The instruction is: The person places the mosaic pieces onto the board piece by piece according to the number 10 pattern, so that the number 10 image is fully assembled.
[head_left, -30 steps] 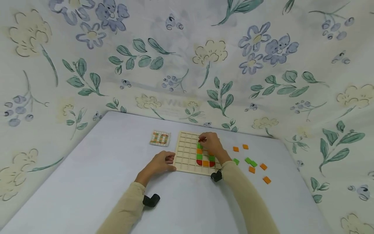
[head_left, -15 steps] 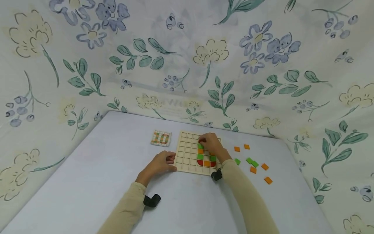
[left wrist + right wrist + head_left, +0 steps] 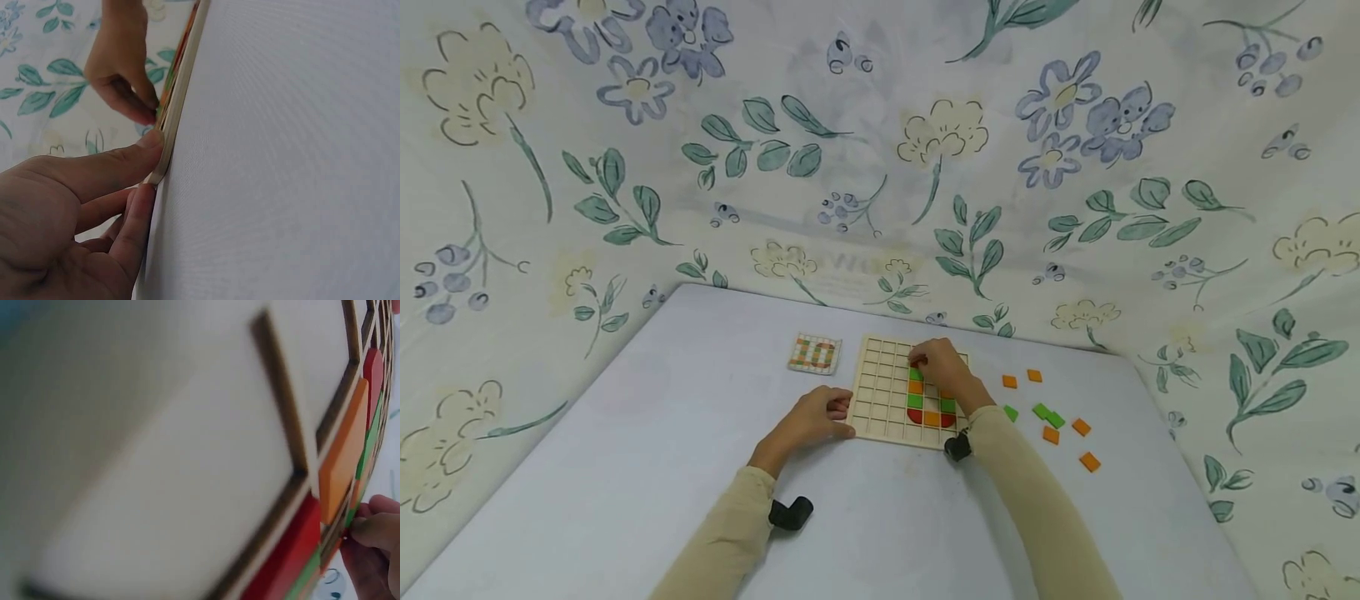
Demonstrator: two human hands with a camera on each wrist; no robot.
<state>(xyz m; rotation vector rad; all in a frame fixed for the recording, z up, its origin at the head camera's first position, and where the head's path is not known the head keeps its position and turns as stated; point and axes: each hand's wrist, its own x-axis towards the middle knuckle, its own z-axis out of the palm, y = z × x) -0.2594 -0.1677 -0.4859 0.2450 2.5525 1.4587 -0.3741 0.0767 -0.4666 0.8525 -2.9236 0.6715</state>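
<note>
A pale wooden grid board (image 3: pixel 877 392) lies on the table. Its right part carries green, orange and red tiles, with a red rounded corner tile (image 3: pixel 914 415) among them. At the board's left edge my left hand (image 3: pixel 812 414) steadies it; the left wrist view has thumb and a finger pinching the board's corner. Over the far part of the tile column is my right hand (image 3: pixel 943 367), fingertips down at the grid. Between its thumb and fingers a sliver of a red tile (image 3: pixel 347 533) shows; most of it is hidden. The right hand covers the board's upper right squares.
A small pattern card (image 3: pixel 815 354) lies left of the board. Right of it are loose orange tiles (image 3: pixel 1051 435) and green tiles (image 3: pixel 1048 414), several in all. A flower-print cloth (image 3: pixel 865 167) hangs behind the white table (image 3: pixel 625 433).
My right hand has lowered slightly with the red tile, which stood out more at the fingertips a second ago. My left hand stays at the board's edge.
</note>
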